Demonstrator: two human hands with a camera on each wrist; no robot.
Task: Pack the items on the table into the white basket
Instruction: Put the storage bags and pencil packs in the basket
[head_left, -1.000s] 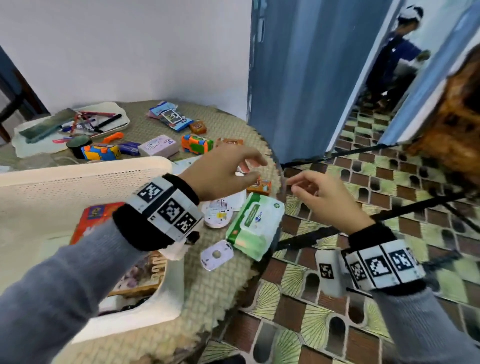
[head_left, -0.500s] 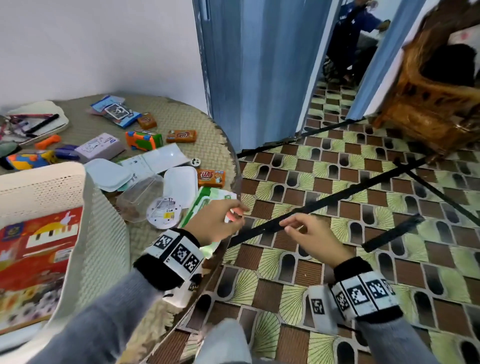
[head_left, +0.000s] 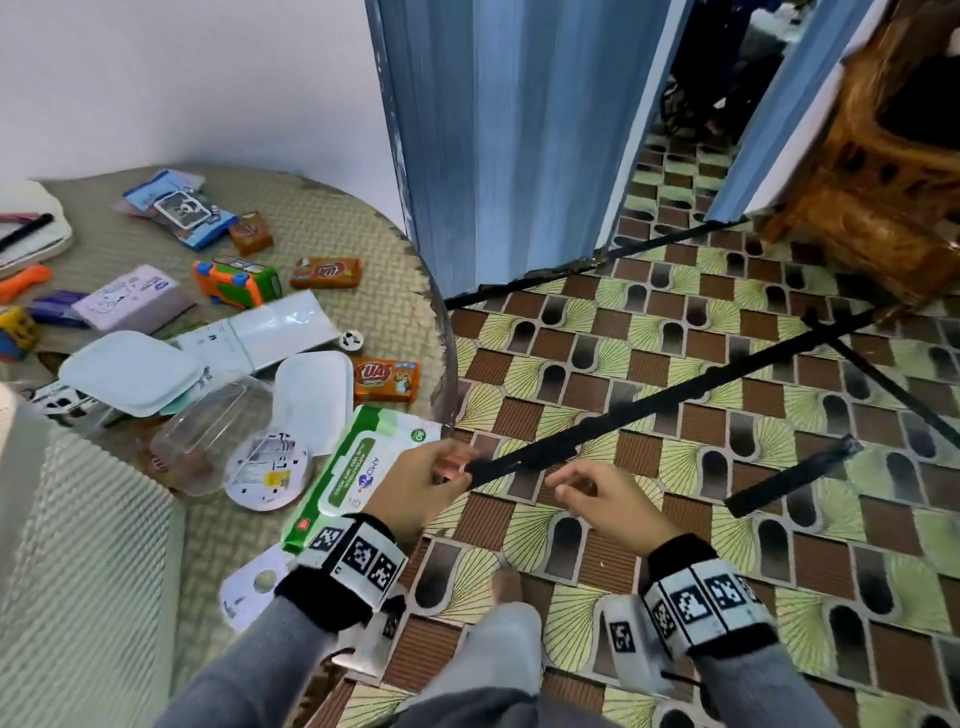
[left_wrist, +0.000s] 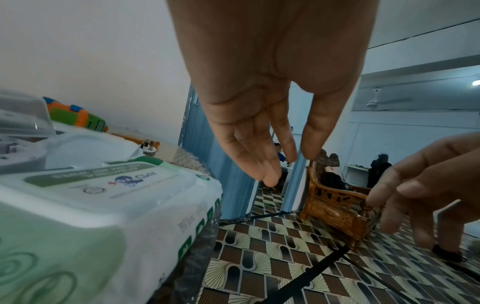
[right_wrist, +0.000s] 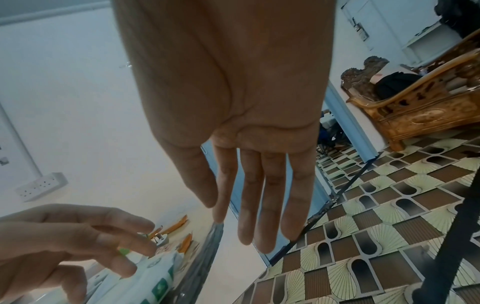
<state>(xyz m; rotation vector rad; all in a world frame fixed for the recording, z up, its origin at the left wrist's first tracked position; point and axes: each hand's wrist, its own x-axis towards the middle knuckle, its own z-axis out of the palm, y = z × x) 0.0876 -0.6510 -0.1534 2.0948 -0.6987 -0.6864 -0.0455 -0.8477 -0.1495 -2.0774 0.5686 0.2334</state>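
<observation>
- Both hands are dropping from over the table to its 4 o'clock edge; the left hand (head_left: 415, 488) and right hand (head_left: 605, 499) are hanging there loosely open, holding nothing.
- Wipes pack (head_left: 358, 473) is lying at the table's 5 o'clock rim, just beside the left hand, with the white basket (head_left: 88, 561) at 8 o'clock.
- It is looking soft, slick and fairly heavy; gripping across its short sides seems best.

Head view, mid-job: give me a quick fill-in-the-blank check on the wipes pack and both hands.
1. The green and white wipes pack lies at the table's ____ edge, beside the left hand.
2. The right hand hangs over the ____, not the table.
3. The orange snack pack lies just ____ the wipes pack.

Missing words: near; floor; beyond
</observation>
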